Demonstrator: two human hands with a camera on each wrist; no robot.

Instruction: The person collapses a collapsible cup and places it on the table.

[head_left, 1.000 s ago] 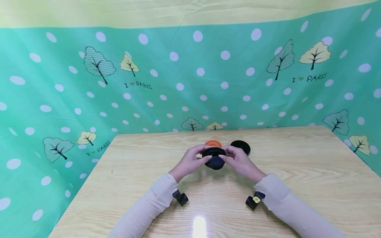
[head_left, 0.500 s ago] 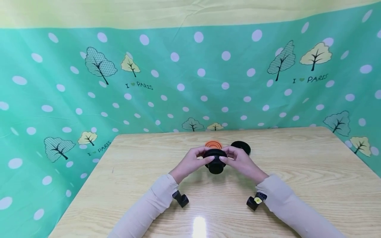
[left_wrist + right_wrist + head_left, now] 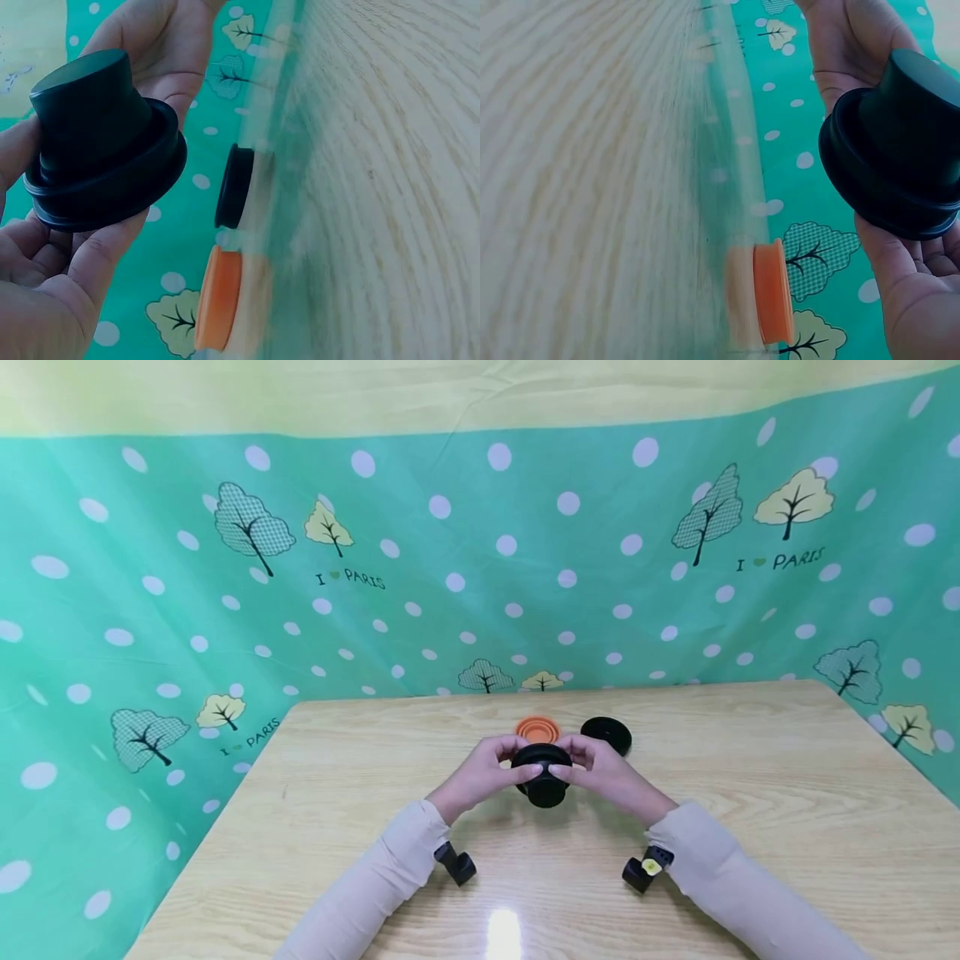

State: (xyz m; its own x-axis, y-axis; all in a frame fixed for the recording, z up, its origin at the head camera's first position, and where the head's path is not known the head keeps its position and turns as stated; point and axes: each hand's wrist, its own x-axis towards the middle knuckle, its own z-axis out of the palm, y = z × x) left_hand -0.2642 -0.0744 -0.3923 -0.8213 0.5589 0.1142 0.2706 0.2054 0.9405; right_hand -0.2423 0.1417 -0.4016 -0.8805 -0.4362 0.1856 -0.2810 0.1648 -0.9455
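Between my two hands, above the table, is a black collapsible cup [image 3: 546, 792] with its narrow base facing toward me. In the left wrist view the cup [image 3: 94, 120] shows a smooth, tapered base standing out from a wide, stepped rim. My left hand [image 3: 480, 774] grips it from the left, thumb against the side of the base and fingers behind the rim. From the opposite side my right hand [image 3: 611, 779] holds it the same way, the two thumb tips close together. Part of the rim is hidden behind the thumbs.
Beyond the hands, a flat orange ringed piece [image 3: 537, 729], like a folded collapsible cup, lies on the wooden table [image 3: 360, 777]. Right of it lies a round, shallow black piece [image 3: 607, 734]. A green patterned cloth [image 3: 420, 552] hangs behind the table.
Both hands have come down slightly with the cup. Its base has tilted downward and shows more of its side, and the thumbs have moved closer together on it.
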